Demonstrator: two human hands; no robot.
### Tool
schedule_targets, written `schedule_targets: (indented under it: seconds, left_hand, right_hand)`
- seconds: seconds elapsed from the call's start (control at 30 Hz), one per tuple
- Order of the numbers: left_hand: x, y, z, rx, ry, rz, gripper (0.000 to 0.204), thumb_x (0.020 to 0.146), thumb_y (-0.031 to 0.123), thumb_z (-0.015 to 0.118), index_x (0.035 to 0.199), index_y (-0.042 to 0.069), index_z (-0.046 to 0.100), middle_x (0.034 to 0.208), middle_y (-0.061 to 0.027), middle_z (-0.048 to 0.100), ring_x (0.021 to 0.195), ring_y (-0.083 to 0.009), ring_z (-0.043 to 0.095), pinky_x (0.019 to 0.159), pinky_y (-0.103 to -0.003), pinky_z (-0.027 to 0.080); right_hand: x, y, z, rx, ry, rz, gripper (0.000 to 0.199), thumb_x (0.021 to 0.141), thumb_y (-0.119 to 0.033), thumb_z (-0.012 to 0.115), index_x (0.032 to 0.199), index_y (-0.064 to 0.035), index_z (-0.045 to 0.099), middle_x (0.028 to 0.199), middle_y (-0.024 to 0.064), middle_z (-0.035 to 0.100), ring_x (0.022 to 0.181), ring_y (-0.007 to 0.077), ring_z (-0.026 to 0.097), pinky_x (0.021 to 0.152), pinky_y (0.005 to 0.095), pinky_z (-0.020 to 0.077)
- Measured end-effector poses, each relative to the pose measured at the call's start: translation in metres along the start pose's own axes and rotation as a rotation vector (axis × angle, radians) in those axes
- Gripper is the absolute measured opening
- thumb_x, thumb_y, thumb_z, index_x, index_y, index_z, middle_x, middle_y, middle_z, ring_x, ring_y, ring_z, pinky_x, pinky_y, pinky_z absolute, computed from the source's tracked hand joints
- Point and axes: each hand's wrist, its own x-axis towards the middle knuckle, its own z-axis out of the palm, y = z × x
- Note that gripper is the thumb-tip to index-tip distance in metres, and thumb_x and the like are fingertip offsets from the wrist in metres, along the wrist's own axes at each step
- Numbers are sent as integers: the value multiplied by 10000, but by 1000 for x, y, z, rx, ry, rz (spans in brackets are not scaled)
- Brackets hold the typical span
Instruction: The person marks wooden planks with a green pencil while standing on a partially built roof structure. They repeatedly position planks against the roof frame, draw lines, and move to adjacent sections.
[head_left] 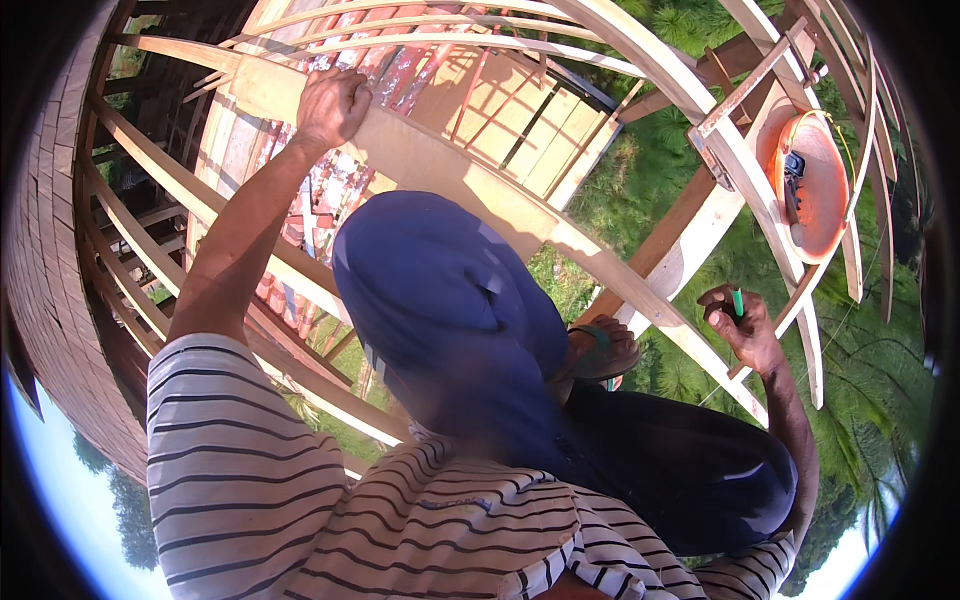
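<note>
striped cloth (300,520) fills the lower part of the view closest to you, and above it a blue cap (440,300) blocks the middle. your left hand (332,105) reaches up and its fingers curl closed over the top edge of a long pale plank (470,180) that runs diagonally from upper left down to the lower right. your right hand (745,330) sits at the plank's lower stretch, just beside its edge, with fingers pinched shut on a small green marker (738,302). a foot in a sandal (603,352) rests against the plank between the cap and that hand. more bent timber slats (640,60) arc overhead and to the right, closely spaced, so room above your left hand is tight. an orange bowl-shaped hard hat (815,185) hangs on the frame at the upper right, well apart from both hands. below the frame the space drops open to green grass (640,170) and palms (880,400). a roof of red and pale sheets (330,190) lies beneath your left arm.
</note>
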Motion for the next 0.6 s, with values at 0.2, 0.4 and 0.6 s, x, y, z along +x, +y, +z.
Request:
schedule_targets:
  seconds: [0.2,0.4,0.6]
  left_hand:
    - [2,-4,-5,108,-222,-36,409,946,321,439,1075,42,709,1092,-137,707,1082,-328,609,1020,-428,380]
    - [4,-20,8,104,-160,-40,409,943,352,421,1029,60,694,1098,-165,697,1114,-371,601,1084,-443,358]
    - [4,-19,4,116,-250,-38,377,935,346,433,1028,89,694,1066,-144,698,1057,-392,604,1030,-471,392]
  right_hand:
    - [29,52,38,-75,12,64,363,851,-286,765,1098,-31,693,898,107,698,831,217,680,758,359,538]
    - [47,76,81,-490,160,-261,580,771,-471,807,1173,-76,670,828,104,632,723,271,674,627,380,524]
    - [55,95,82,-33,253,-180,452,880,-426,728,1117,-42,704,734,68,610,685,200,630,654,343,502]
